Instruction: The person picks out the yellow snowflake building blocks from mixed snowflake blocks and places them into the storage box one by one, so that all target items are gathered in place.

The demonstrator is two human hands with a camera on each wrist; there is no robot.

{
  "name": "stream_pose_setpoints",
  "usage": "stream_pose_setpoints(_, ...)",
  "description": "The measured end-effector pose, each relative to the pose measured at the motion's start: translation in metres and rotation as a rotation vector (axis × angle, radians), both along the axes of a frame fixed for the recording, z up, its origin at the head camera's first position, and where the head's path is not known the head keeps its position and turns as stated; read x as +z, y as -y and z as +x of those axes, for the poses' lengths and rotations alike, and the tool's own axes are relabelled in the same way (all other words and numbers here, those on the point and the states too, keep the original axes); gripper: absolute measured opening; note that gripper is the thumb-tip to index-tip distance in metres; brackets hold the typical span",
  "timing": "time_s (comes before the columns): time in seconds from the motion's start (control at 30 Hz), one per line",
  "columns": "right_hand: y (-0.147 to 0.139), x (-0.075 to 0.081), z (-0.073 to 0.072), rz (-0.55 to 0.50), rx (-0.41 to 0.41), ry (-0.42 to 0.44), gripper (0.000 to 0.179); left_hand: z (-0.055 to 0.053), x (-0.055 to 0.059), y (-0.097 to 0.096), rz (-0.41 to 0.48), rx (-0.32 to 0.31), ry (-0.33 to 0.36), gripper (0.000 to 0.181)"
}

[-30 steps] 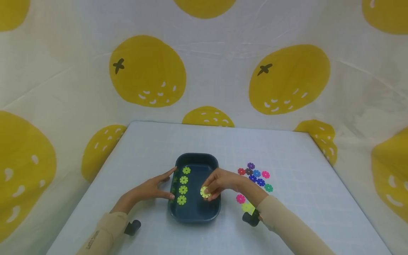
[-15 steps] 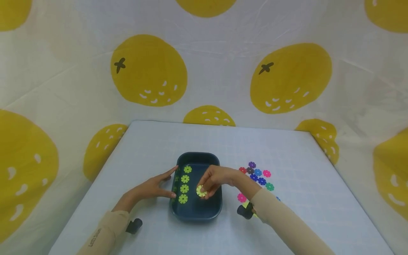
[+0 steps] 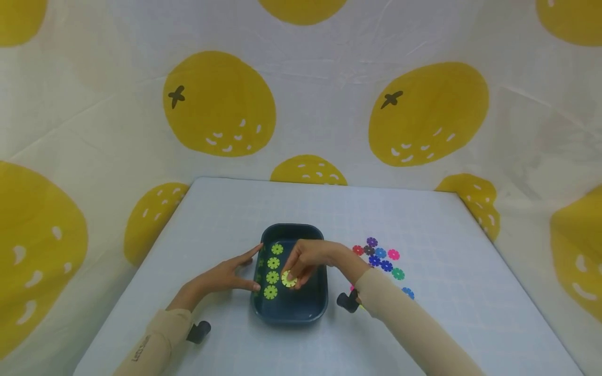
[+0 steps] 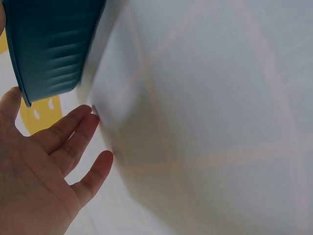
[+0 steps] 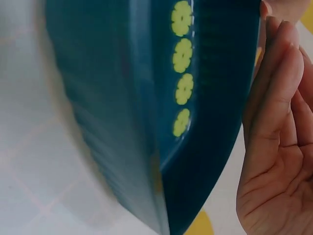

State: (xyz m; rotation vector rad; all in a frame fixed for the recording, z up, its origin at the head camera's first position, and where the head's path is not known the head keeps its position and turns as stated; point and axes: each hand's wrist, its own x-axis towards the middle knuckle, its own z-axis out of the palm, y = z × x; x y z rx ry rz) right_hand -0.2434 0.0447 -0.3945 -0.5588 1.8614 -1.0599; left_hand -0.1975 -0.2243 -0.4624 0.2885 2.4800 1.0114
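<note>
Lower centre of frame — right grip (image 3: 308,256) pinches yellow-green disc (image 3: 285,280), likely light, stiff: hold by edge — left grip (image 3: 229,274) spread against tray (image 3: 301,305).

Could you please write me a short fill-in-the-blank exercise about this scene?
1. Inside the tray, ____ yellow-green discs lie in a row.
2. The left hand touches the tray, while another disc is pinched by the ____.
3. The large fruit shapes on the backdrop are mostly ____.

Missing words: four; right hand; yellow.
</note>
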Motion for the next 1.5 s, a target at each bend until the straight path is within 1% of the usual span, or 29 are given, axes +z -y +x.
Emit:
stream_pose_setpoints(0.2,0.015,0.002,-0.005,-0.001,0.078,0.001,0.010,0.000,0.000,0.001,0.005,0.008,0.010,0.108)
stream_pose_setpoints(0.43,0.029,0.003,-0.011,0.030,0.123,-0.004,0.010,0.000,-0.002,0.003,0.017,0.002,0.005,0.107)
stream_pose_setpoints(0.6,0.042,-0.001,-0.015,0.031,0.182,-0.013,0.011,0.000,-0.002,0.005,0.035,-0.011,0.007,0.106)
stream_pose_setpoints(0.7,0.048,-0.006,-0.018,0.039,0.203,0.014,0.013,-0.001,-0.003,0.005,0.040,-0.020,0.006,0.107)
stream_pose_setpoints(0.8,0.054,-0.011,-0.020,0.070,0.216,0.039,0.016,-0.002,-0.005,0.005,0.035,-0.023,0.004,0.107)
stream_pose_setpoints(0.93,0.060,-0.016,-0.020,0.139,0.233,0.043,0.017,-0.002,-0.006,0.005,0.038,-0.024,0.001,0.106)
stream_pose_setpoints(1.23,0.073,-0.032,-0.009,0.274,0.286,0.053,0.008,-0.001,-0.003,0.005,0.055,-0.050,-0.017,0.104)
stream_pose_setpoints(1.33,0.076,-0.037,-0.004,0.315,0.289,0.007,0.008,-0.002,-0.002,0.006,0.055,-0.059,-0.031,0.104)
stream_pose_setpoints(1.5,0.082,-0.046,0.008,0.393,0.303,-0.157,0.011,-0.001,-0.002,0.005,0.071,-0.062,-0.030,0.105)
